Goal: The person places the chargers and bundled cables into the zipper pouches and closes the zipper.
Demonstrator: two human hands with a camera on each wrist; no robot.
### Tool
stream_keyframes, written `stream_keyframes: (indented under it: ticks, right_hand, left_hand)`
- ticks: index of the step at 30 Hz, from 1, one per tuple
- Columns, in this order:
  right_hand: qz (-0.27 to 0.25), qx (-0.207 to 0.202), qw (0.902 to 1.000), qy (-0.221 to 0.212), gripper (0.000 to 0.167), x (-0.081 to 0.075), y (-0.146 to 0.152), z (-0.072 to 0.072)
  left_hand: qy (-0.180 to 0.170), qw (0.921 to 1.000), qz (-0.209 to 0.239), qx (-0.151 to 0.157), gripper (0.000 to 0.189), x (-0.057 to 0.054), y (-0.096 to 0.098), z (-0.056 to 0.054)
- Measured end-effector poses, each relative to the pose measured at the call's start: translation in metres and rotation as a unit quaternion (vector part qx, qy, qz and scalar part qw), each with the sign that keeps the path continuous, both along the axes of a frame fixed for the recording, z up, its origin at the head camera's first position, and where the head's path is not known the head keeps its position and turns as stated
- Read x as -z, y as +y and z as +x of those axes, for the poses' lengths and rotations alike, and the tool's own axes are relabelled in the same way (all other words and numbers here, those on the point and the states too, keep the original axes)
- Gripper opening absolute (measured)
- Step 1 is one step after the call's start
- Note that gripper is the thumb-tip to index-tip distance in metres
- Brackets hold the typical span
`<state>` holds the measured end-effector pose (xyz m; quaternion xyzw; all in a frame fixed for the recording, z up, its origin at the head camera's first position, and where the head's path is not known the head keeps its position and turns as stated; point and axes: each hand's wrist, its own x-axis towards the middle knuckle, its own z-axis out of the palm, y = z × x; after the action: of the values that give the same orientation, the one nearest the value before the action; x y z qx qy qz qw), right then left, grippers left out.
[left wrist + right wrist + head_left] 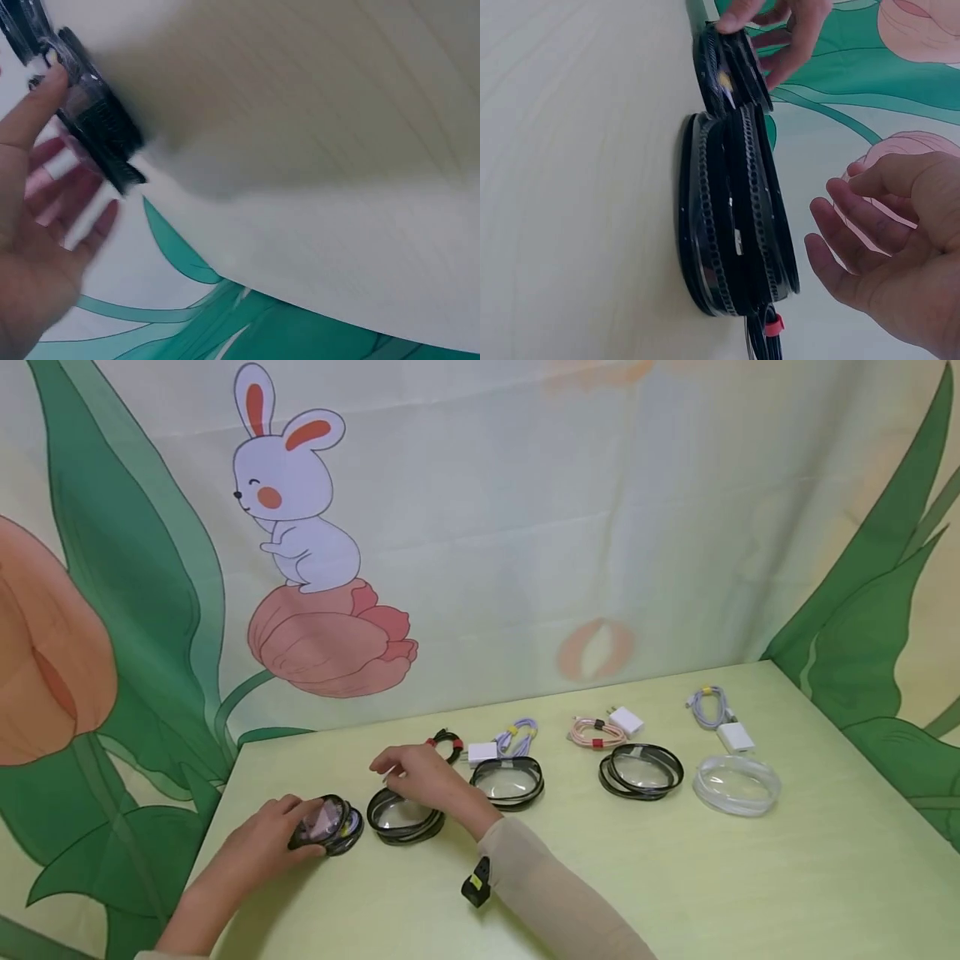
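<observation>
My left hand (258, 843) grips a round clear pouch (349, 835) with black trim at the table's left end, thumb on the near side and fingers over the top. Something lilac and yellow shows inside that pouch, also seen in the right wrist view. Over a second black-trimmed clear pouch (407, 837) hovers my right hand (423, 779), its fingers loosely bent and holding nothing. In the right wrist view this pouch (731, 217) stands apart from the fingers. A black cable (448, 743) with red ties lies just behind it.
Farther right lie two more black-trimmed pouches (507, 805) and a white-trimmed pouch (738, 806). Behind them are a lilac cable (522, 737), a white charger (482, 753), a pink cable (597, 742), and another charger (736, 737) by a second lilac cable. A printed cloth hangs behind the table.
</observation>
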<state>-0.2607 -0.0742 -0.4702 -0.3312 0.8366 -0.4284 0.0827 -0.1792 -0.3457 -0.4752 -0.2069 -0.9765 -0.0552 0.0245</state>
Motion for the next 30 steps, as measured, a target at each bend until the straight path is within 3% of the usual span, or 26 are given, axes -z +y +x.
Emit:
stream_keyframes:
  ticks: [3,7,11,13,17,19,23,26,30]
  right_hand:
    - [0.003,-0.003,1.0,-0.003,0.029,-0.001,-0.002,0.001]
    - [0.016,-0.004,0.9999,-0.004,0.032,-0.003,-0.005,0.002]
    - [0.019,-0.008,0.9998,0.004,0.032,-0.005,-0.007,0.002]
    - [0.021,-0.009,0.9997,0.012,0.032,-0.006,-0.007,0.001]
    - [0.023,-0.01,0.9995,0.019,0.032,-0.005,-0.007,0.001]
    - [0.023,-0.009,0.9995,0.018,0.032,-0.004,-0.006,0.001]
    - [0.018,-0.009,0.9997,0.017,0.031,-0.002,-0.005,0.002]
    - [0.013,-0.012,0.9997,0.017,0.031,-0.002,-0.005,0.002]
    - [0.006,-0.019,0.9996,0.018,0.031,-0.002,-0.005,0.002]
  left_hand:
    - [-0.031,0.9983,0.001,-0.05,0.063,-0.003,0.003,-0.001]
    - [-0.023,0.999,0.01,-0.037,0.062,-0.003,0.003,0.001]
    - [-0.009,0.9996,0.021,0.013,0.053,-0.005,0.0,0.002]
    - [-0.004,0.9981,0.025,0.056,0.053,-0.006,-0.003,0.0]
    - [0.004,0.988,0.031,0.151,0.069,-0.006,-0.008,-0.006]
    - [0.006,0.9825,0.034,0.183,0.077,-0.006,-0.009,-0.006]
    - [-0.052,0.9863,0.029,0.154,0.08,-0.012,-0.004,-0.001]
    - [-0.106,0.9896,0.022,0.095,0.066,-0.017,0.002,0.001]
    - [-0.132,0.9911,0.017,0.004,0.057,-0.019,0.009,-0.002]
